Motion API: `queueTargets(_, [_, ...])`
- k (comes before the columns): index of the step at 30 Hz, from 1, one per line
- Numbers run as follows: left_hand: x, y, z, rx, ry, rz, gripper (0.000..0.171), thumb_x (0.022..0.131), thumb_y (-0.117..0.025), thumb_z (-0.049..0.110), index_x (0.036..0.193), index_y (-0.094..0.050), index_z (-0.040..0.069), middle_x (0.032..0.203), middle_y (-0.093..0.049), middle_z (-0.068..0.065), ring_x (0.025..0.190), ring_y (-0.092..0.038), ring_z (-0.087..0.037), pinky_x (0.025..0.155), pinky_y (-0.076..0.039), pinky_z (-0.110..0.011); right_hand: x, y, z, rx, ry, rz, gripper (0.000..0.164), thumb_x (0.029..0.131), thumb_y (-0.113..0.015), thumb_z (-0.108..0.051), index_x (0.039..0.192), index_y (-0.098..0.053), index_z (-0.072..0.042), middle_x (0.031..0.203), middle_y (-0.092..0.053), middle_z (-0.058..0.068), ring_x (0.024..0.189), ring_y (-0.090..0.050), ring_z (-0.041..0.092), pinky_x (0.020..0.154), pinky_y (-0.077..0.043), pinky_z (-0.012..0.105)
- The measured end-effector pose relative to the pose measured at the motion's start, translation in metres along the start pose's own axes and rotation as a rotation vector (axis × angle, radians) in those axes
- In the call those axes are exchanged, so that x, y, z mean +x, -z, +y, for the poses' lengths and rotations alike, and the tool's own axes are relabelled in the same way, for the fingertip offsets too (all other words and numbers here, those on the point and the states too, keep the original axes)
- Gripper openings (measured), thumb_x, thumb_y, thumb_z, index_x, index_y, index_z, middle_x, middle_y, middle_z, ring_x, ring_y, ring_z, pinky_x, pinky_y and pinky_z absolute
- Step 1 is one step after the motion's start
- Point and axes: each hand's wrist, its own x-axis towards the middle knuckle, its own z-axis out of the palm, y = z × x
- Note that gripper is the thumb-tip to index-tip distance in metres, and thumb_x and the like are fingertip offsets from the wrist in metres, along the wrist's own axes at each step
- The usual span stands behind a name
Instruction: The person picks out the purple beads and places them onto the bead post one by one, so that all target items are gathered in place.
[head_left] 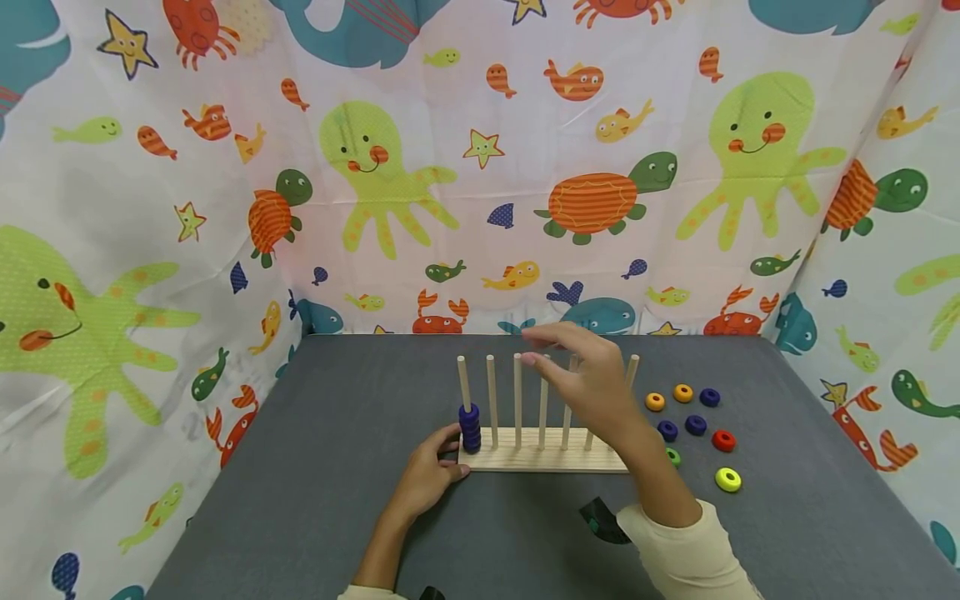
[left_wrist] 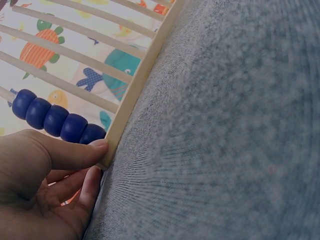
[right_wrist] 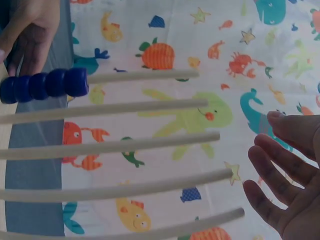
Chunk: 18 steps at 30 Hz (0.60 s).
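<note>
A wooden peg rack (head_left: 525, 461) stands on the grey table, with several upright pegs along its base. Dark blue rings (head_left: 470, 429) are stacked on its leftmost peg, seen closely as a row of blue rings (left_wrist: 56, 119) in the left wrist view. My left hand (head_left: 426, 477) grips the left end of the base, thumb on the front edge. Over the pegs on the right side hovers my right hand (head_left: 596, 383). Its fingers are loosely bent and apart from the thumb, and the right wrist view shows this hand (right_wrist: 292, 175) holding nothing, just beyond the peg tips.
Loose rings lie right of the rack: orange rings (head_left: 682, 392), blue rings (head_left: 696, 425), a red ring (head_left: 723, 440), a green ring (head_left: 673, 457) partly behind the right forearm, and a yellow ring (head_left: 727, 479). A sea-animal curtain (head_left: 465, 192) hangs behind the table.
</note>
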Motion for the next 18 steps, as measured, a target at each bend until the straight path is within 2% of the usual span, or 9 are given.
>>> queueTargets(3, [0.0, 0.0, 0.0, 0.0, -0.004, 0.0, 0.067, 0.088, -0.078, -0.004, 0.151, -0.054, -0.001, 0.148, -0.059, -0.026, 0.124, -0.066, -0.04, 0.097, -0.059, -0.049, -0.005, 0.009, 0.003, 0.0, -0.02, 0.032, 0.032, 0.087, -0.085, -0.002, 0.118, -0.079, -0.006, 0.11, -0.079, 0.006, 0.101, -0.072, 0.022, 0.088, -0.054, 0.018])
queueTargets(9, [-0.001, 0.0, 0.0, 0.002, 0.004, 0.0, 0.067, 0.088, -0.078, -0.003, 0.151, -0.054, 0.0, 0.15, -0.058, -0.025, 0.127, -0.065, -0.04, 0.098, -0.059, -0.05, -0.015, 0.027, 0.012, -0.014, -0.035, 0.099, 0.033, 0.087, -0.084, 0.002, 0.119, -0.079, -0.006, 0.11, -0.079, 0.005, 0.101, -0.071, 0.019, 0.093, -0.052, 0.013])
queueTargets(18, [-0.001, -0.001, 0.001, 0.001, -0.002, -0.001, 0.067, 0.089, -0.078, -0.003, 0.151, -0.054, 0.0, 0.149, -0.059, -0.025, 0.126, -0.065, -0.04, 0.099, -0.058, -0.051, -0.029, 0.053, 0.018, -0.04, -0.07, 0.208, 0.03, 0.088, -0.082, 0.005, 0.117, -0.08, -0.003, 0.109, -0.079, 0.009, 0.096, -0.066, -0.001, 0.086, -0.052, 0.011])
